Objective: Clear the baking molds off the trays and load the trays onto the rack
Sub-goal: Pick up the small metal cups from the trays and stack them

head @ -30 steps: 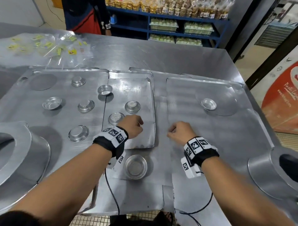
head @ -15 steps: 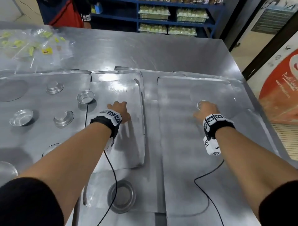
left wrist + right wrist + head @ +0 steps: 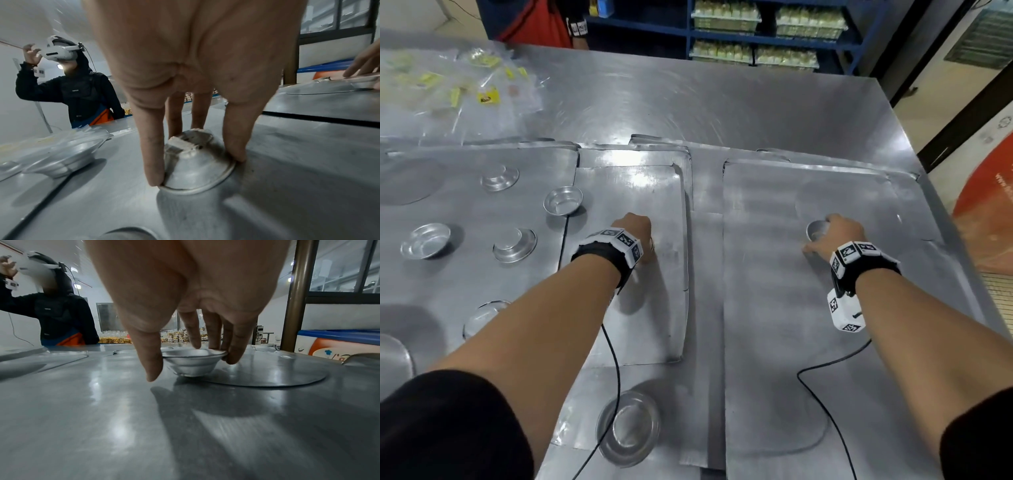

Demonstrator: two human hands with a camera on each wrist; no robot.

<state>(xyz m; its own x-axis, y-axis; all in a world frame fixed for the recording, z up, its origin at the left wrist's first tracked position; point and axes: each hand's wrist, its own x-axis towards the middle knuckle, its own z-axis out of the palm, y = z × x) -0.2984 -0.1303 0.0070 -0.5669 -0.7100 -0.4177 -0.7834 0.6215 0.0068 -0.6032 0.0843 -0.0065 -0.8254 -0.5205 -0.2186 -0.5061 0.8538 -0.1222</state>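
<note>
Down on the middle tray (image 3: 640, 192), the left hand (image 3: 631, 228) stands over an upturned mold (image 3: 195, 164), its thumb and fingers (image 3: 153, 155) gripping the rim from both sides. Off to its right, on the wider tray (image 3: 774, 308), the right hand (image 3: 835, 233) holds an upright mold (image 3: 192, 361), thumb on one edge, fingertips (image 3: 234, 353) hooked over the other. More molds (image 3: 563, 204) sit just left of the left hand.

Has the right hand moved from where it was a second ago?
Yes. The right hand has gone from the gap between the trays, forward and right across the right tray, and now grips the small mold there.
</note>
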